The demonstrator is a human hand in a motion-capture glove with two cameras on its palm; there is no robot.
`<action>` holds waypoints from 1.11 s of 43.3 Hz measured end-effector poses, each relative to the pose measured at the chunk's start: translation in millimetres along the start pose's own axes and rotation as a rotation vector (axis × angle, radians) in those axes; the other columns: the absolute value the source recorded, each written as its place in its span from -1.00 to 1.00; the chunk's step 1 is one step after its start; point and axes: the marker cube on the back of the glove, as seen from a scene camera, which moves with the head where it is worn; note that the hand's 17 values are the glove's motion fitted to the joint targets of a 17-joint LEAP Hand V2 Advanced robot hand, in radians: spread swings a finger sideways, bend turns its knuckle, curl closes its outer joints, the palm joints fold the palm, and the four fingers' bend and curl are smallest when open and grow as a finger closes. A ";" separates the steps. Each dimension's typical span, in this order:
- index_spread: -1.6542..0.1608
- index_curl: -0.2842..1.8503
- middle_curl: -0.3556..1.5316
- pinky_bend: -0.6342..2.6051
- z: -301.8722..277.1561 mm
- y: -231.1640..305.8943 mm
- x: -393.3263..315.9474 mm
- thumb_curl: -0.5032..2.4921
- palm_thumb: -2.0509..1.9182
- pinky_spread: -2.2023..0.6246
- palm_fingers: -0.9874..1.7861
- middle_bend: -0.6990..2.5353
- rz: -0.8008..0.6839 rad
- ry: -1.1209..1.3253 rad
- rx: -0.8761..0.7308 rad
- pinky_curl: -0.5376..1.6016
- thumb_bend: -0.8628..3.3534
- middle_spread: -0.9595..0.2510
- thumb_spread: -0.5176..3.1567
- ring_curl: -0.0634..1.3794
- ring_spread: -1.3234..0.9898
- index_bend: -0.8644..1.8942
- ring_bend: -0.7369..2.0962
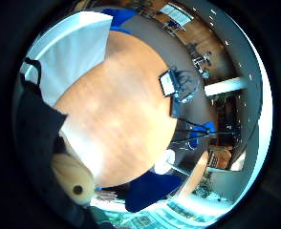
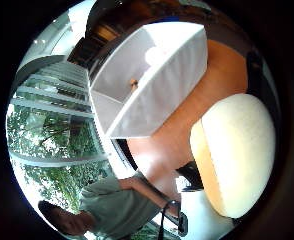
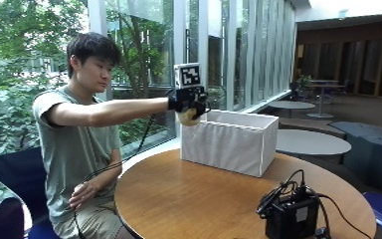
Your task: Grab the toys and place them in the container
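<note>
Starting nearest, we see a boxy black device by the round wooden surface's edge, bare wood beyond. Farther, our black-gloved right hand curls its fingers around a rounded cream plush toy, above the white fabric rectangular container's open rim.

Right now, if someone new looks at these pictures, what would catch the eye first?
First comes the outstretched arm: the gloved right hand holds a cream-coloured toy in the air above the near edge of the white fabric container. That container stands on the round wooden table, at the window side. A black device with cables sits at the table's opposite edge.
</note>
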 end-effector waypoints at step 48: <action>0.36 0.19 0.22 0.14 25.9 -81.8 -299.3 0.06 0.33 0.33 0.22 0.09 -0.504 0.286 -0.184 0.04 -0.56 0.15 -0.59 0.11 -0.16 0.13 0.48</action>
